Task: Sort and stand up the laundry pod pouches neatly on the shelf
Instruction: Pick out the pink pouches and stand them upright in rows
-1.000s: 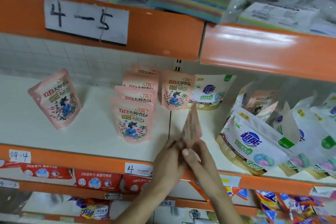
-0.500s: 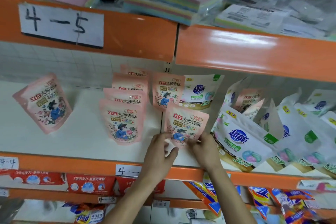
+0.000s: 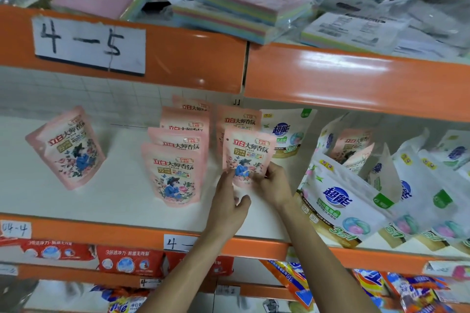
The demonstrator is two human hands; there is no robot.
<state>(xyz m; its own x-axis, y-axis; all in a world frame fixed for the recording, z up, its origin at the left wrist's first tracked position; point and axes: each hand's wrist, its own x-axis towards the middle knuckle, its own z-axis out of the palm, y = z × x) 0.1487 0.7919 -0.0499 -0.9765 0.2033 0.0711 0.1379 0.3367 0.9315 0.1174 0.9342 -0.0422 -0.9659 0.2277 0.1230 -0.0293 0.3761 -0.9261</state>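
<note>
The sorting looks partly done. On the shelf (image 3: 122,185) a row of pink pouches (image 3: 173,173) stands upright, 4 deep, front to back, and 1 rear pink pouch (image 3: 239,119) stands just beside that row with a standing white pouch (image 3: 287,132) to its right. The held pink pouch (image 3: 248,152) is upright directly in front of that rear one, its base at or just above the shelf; which cannot be told. The right hand (image 3: 273,183) grips its lower right corner with curled fingers, while the left hand (image 3: 229,201) rests fairly straight fingers against its lower left edge, thumb spread away and holding nothing. This pouch seems about to be set down as the second in a new column. Much remains: a lone pink pouch (image 3: 67,147) leans well apart at the left, the white pouches (image 3: 343,198) at the right lie tipped in a jumbled heap, and a stray pink pouch (image 3: 353,145) sits among them, unsorted.
</note>
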